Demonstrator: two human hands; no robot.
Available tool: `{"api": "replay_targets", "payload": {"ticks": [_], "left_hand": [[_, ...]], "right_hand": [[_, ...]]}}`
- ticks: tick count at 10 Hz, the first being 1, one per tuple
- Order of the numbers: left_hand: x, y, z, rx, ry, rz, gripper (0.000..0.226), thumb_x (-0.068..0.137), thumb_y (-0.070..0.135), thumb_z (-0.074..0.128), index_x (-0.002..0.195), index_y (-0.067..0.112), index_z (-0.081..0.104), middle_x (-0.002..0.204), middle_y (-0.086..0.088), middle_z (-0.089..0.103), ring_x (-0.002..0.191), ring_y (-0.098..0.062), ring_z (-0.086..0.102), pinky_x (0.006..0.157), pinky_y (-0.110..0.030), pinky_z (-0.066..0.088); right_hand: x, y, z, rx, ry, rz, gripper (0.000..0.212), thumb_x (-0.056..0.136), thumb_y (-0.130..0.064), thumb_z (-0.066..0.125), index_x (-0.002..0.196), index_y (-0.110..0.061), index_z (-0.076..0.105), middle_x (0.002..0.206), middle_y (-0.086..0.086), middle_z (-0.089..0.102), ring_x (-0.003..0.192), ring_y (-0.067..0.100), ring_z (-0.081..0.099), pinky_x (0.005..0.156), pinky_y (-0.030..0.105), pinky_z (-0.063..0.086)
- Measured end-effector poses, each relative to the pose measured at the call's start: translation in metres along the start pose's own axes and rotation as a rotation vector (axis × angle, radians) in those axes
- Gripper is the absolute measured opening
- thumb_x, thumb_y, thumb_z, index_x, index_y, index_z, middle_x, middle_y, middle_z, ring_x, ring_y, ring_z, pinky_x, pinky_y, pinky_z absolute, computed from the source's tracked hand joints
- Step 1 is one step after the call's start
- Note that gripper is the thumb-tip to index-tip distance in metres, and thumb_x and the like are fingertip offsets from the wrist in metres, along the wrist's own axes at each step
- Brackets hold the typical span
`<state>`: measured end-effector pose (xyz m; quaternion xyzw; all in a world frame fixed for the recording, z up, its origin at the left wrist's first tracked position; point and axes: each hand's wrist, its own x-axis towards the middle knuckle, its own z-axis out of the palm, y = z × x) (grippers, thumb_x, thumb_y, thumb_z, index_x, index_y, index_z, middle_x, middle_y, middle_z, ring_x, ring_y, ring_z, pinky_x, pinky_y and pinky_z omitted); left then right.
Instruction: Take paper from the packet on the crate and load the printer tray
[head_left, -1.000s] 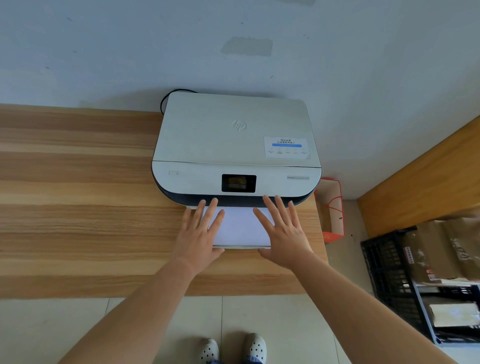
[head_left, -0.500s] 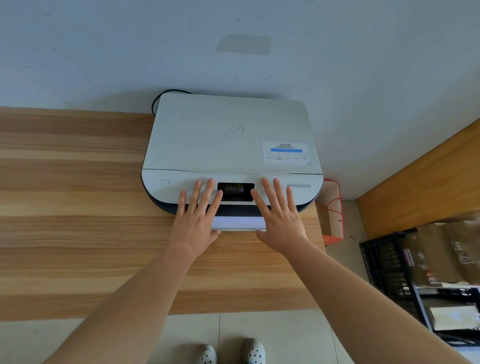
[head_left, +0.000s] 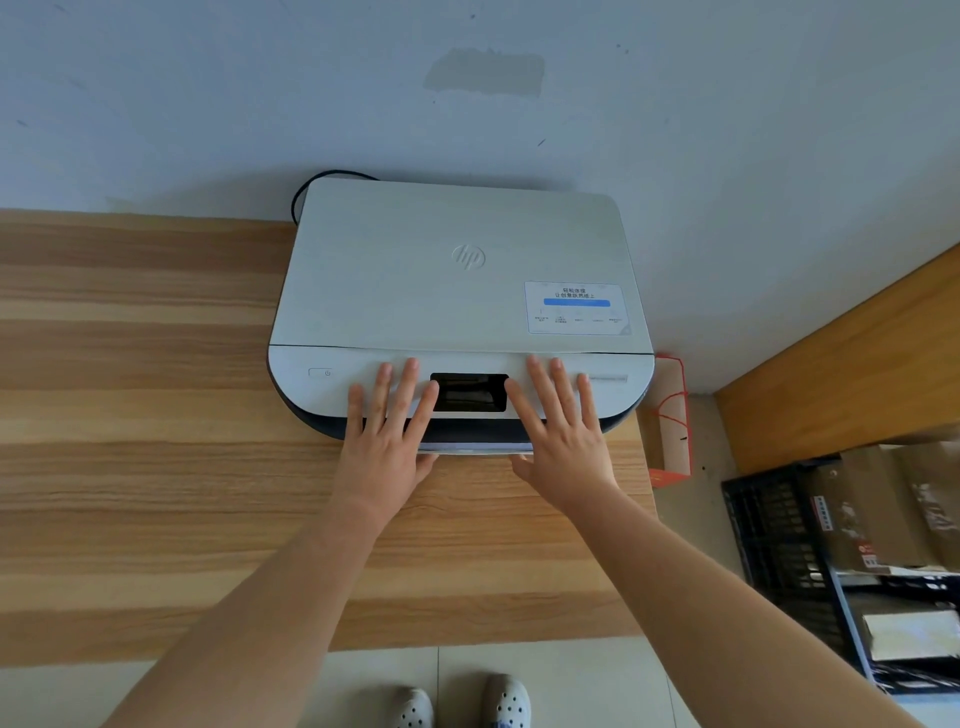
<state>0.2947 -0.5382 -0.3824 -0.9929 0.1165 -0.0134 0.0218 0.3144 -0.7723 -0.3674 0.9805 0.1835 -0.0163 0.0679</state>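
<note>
A white printer (head_left: 457, 291) sits on the wooden table (head_left: 145, 467) against the wall. Its tray (head_left: 475, 448) is almost fully in; only a thin white front edge shows under the dark screen. My left hand (head_left: 387, 431) lies flat with fingers spread, left of the screen, palm at the tray's front. My right hand (head_left: 563, 431) mirrors it on the right side. Neither hand holds anything. The black crate (head_left: 779, 540) stands on the floor at the right, with brown paper packets (head_left: 878, 509) in it.
A black cable (head_left: 306, 192) loops behind the printer's left rear corner. A red-trimmed paper bag (head_left: 670, 415) stands between table and wall at the right. A wooden panel (head_left: 852, 364) runs along the far right. My feet (head_left: 462, 701) are below the table edge.
The tray with white paper, sticking out a second ago, has slid into the printer. Both hands moved forward with it, fingers now over the printer's front panel.
</note>
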Motion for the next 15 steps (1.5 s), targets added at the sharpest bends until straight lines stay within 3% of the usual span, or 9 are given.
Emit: {"api": "replay_targets", "payload": {"ticks": [3, 4, 6, 8, 9, 10, 12, 14, 15], "left_hand": [[0.003, 0.003, 0.008, -0.018, 0.051, -0.002, 0.106, 0.074, 0.041, 0.075, 0.151, 0.017, 0.005, 0.158, -0.012, -0.019, 0.145, -0.037, -0.011, 0.114, -0.063, 0.004], [0.003, 0.003, 0.011, -0.007, 0.075, 0.005, 0.108, 0.073, 0.040, 0.077, 0.151, 0.016, 0.006, 0.159, -0.013, -0.016, 0.146, -0.038, -0.008, 0.113, -0.064, 0.004], [0.006, 0.006, 0.018, 0.004, 0.143, 0.005, 0.104, 0.074, 0.037, 0.077, 0.151, 0.013, 0.010, 0.158, -0.012, -0.021, 0.145, -0.041, -0.003, 0.111, -0.069, 0.011], [0.007, 0.002, 0.028, 0.056, 0.181, 0.027, 0.105, 0.072, 0.044, 0.076, 0.150, 0.011, 0.014, 0.159, -0.016, -0.014, 0.144, -0.042, 0.003, 0.110, -0.068, 0.010], [0.007, 0.003, 0.025, 0.083, 0.145, 0.016, 0.101, 0.075, 0.045, 0.073, 0.150, 0.010, 0.015, 0.158, -0.019, -0.013, 0.144, -0.043, -0.001, 0.109, -0.069, 0.009], [0.005, 0.006, 0.015, 0.084, 0.074, -0.013, 0.099, 0.079, 0.044, 0.069, 0.151, 0.010, 0.010, 0.157, -0.018, -0.019, 0.144, -0.042, -0.008, 0.111, -0.067, 0.002], [-0.003, 0.009, -0.027, -0.009, -0.084, -0.036, 0.086, 0.087, 0.054, 0.053, 0.152, 0.019, 0.009, 0.159, -0.012, -0.017, 0.146, -0.037, -0.007, 0.115, -0.061, 0.008], [-0.010, 0.007, -0.092, -0.201, -0.207, -0.036, 0.076, 0.091, 0.063, 0.035, 0.151, 0.028, 0.006, 0.162, 0.001, -0.003, 0.147, -0.020, -0.010, 0.118, -0.051, -0.004], [-0.015, 0.012, -0.124, -0.358, -0.204, -0.061, 0.073, 0.089, 0.066, 0.036, 0.149, 0.028, 0.020, 0.160, 0.003, 0.014, 0.148, -0.018, 0.004, 0.119, -0.050, 0.002]], "right_hand": [[0.003, 0.002, 0.009, 0.002, 0.084, -0.012, 0.107, 0.076, -0.046, 0.071, 0.152, -0.025, -0.001, 0.157, 0.006, -0.026, 0.146, 0.031, -0.017, 0.118, 0.054, -0.006], [0.004, 0.002, 0.011, 0.001, 0.118, -0.016, 0.105, 0.076, -0.043, 0.072, 0.153, -0.024, 0.004, 0.160, 0.008, -0.015, 0.146, 0.031, -0.017, 0.117, 0.054, -0.005], [0.008, 0.002, 0.025, -0.024, 0.203, -0.032, 0.097, 0.076, -0.036, 0.069, 0.152, -0.022, 0.010, 0.158, 0.009, -0.024, 0.146, 0.032, -0.016, 0.117, 0.056, -0.003], [0.010, 0.004, 0.033, -0.118, 0.247, -0.053, 0.103, 0.072, -0.041, 0.071, 0.152, -0.018, 0.010, 0.158, 0.019, -0.001, 0.145, 0.040, 0.007, 0.115, 0.061, 0.007], [0.009, 0.002, 0.030, -0.141, 0.222, -0.049, 0.107, 0.073, -0.044, 0.071, 0.152, -0.016, 0.005, 0.158, 0.021, 0.002, 0.144, 0.040, 0.006, 0.114, 0.061, 0.005], [0.008, -0.001, 0.021, -0.102, 0.139, -0.026, 0.109, 0.075, -0.042, 0.070, 0.152, -0.017, -0.004, 0.158, 0.018, -0.019, 0.145, 0.039, -0.001, 0.114, 0.060, 0.001], [-0.003, -0.005, -0.020, -0.036, -0.073, -0.008, 0.104, 0.082, -0.049, 0.063, 0.151, -0.024, -0.010, 0.159, 0.011, -0.020, 0.146, 0.033, -0.019, 0.118, 0.055, -0.004], [-0.018, -0.002, -0.087, 0.263, -0.169, 0.015, 0.091, 0.085, -0.059, 0.054, 0.153, -0.027, 0.003, 0.162, -0.001, -0.005, 0.148, 0.022, -0.012, 0.119, 0.044, -0.001], [-0.029, -0.001, -0.122, 0.387, -0.186, 0.026, 0.088, 0.085, -0.059, 0.056, 0.153, -0.025, 0.012, 0.162, -0.002, 0.006, 0.149, 0.021, 0.001, 0.119, 0.044, 0.005]]}}
